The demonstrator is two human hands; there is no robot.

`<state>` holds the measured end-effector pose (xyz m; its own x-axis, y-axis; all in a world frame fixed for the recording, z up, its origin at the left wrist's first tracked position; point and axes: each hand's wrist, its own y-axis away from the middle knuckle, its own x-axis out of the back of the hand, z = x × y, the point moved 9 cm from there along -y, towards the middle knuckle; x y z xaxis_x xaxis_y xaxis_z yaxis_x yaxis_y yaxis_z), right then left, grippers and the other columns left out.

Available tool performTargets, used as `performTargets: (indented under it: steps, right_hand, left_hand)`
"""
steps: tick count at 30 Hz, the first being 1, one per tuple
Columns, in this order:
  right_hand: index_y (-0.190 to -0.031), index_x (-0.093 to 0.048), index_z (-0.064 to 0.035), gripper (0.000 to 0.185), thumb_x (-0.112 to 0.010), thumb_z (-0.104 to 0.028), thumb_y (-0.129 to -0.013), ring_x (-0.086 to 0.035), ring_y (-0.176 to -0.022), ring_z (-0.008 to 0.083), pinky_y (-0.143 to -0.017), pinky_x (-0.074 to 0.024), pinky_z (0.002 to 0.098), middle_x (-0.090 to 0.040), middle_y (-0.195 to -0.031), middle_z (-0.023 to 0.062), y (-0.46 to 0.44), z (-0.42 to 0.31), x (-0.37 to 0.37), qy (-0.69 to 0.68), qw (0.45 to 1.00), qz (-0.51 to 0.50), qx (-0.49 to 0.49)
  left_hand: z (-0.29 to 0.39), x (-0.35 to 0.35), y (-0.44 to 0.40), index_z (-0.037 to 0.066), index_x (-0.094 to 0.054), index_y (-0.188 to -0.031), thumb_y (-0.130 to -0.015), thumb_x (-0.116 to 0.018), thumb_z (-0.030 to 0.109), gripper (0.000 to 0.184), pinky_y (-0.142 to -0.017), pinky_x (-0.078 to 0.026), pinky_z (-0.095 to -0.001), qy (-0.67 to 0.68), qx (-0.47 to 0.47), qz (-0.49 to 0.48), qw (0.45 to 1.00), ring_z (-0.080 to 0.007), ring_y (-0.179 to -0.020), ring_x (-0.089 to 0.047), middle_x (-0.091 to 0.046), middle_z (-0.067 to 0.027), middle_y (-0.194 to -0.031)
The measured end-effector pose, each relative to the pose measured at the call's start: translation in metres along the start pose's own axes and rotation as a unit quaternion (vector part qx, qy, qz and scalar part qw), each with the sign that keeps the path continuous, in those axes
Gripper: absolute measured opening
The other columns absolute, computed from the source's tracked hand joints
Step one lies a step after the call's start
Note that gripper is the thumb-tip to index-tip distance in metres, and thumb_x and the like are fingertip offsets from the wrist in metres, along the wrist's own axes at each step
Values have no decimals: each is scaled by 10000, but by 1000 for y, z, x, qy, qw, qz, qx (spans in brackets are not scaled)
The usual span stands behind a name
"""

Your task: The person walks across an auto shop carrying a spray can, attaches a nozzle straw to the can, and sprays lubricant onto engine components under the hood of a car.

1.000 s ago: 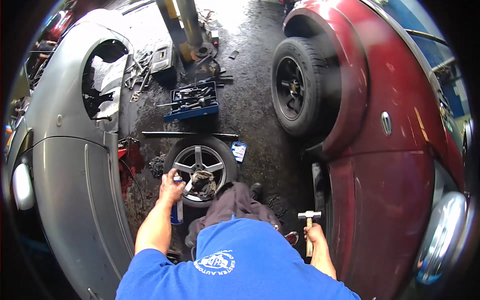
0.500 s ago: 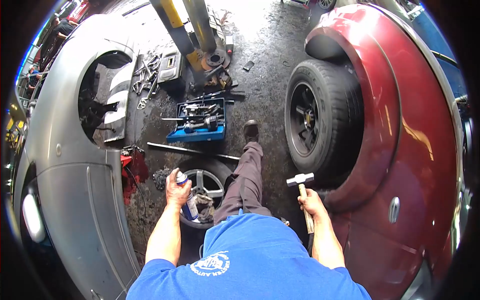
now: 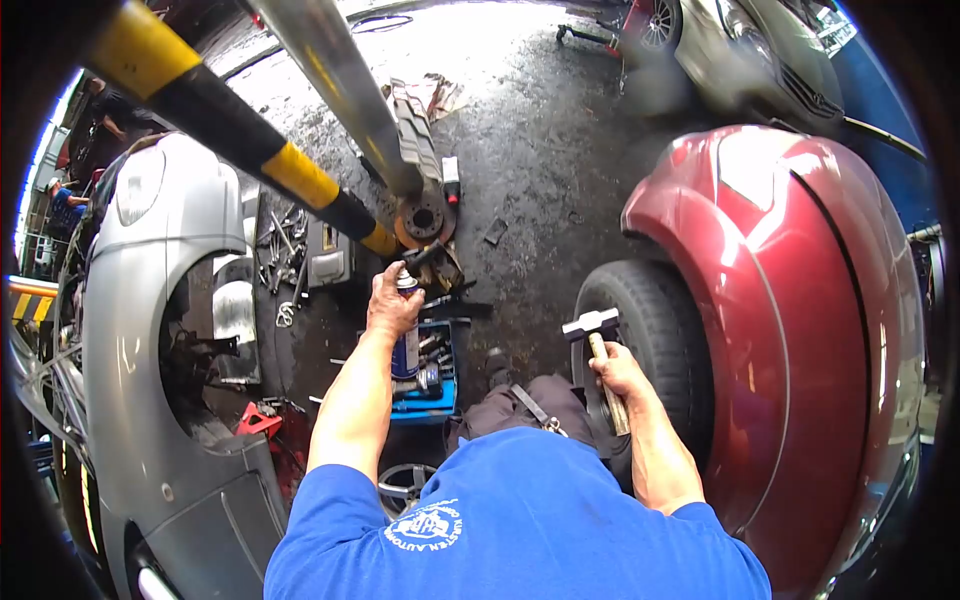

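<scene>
My left hand (image 3: 392, 303) is wrapped around an aerosol spray can (image 3: 405, 352), which stands upright with its nozzle end near my fingers. Beneath the can, on the floor, lies a blue toolbox (image 3: 447, 392) holding several metal tools, partly hidden by the can and my arm. My right hand (image 3: 622, 372) grips a hammer (image 3: 592, 325) by its pale handle, head up. Behind the hammer head is the tire (image 3: 648, 320) of the red car (image 3: 800, 330); I cannot tell whether they touch.
A yellow-and-black post (image 3: 300, 180) and a metal column (image 3: 345, 90) rise ahead. Brake discs (image 3: 423, 222) and a bottle (image 3: 451, 180) are at the column's base. A grey car body (image 3: 160, 340) stands left, with wrenches (image 3: 285, 250) beside it. People are at far left.
My view has moved forward and up toward the posts. My left hand has raised the spray can forward, over the toolbox. The hammer stays in my right hand, now in front of the tire.
</scene>
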<state>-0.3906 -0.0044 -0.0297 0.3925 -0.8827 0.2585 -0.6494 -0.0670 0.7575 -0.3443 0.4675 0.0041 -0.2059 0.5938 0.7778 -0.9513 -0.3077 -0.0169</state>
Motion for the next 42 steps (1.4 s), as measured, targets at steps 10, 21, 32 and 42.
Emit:
performTargets:
  steps: [10, 21, 32, 42]
  right_hand:
    - [-1143, -583, 29, 291, -653, -79, -882, -559, -550, 128, -514, -487, 300, -608, -766, 50, -191, -211, 94, -119, 992, 11, 44]
    - [-875, -601, -40, 78, -626, -111, -895, -562, -512, 149, -466, -473, 325, -594, -689, 36, -434, -431, 204, -54, 998, -10, 30]
    - [-726, -616, -46, 225, -606, -178, -908, -540, -480, 222, -472, -432, 380, -571, -597, 78, -678, -535, 309, 23, 995, 34, -88]
    - [-780, -626, -57, 142, -517, -105, -857, -546, -488, 255, -434, -424, 401, -574, -612, 104, -811, -605, 365, -29, 977, 28, -210]
  left_hand:
    - [-45, -18, -193, 215, -422, -1395, -762, -772, 330, 732, -980, -476, -474, -71, 154, 10, 985, -415, -1152, -552, -534, -218, -1197]
    - [-42, -113, -322, 138, -485, -1402, -727, -819, 290, 768, -1006, -489, -405, 126, 236, -146, 952, -336, -1193, -602, -606, -211, -1281]
    - [-54, -146, -668, 41, -536, -1363, -669, -813, 169, 758, -938, -522, -340, 223, 248, -108, 937, -222, -1048, -647, -682, -158, -1148]
    - [23, -9, -1019, 46, -490, -1325, -768, -742, 111, 615, -895, -512, -319, 446, 206, 3, 871, -167, -1043, -599, -605, -105, -1181]
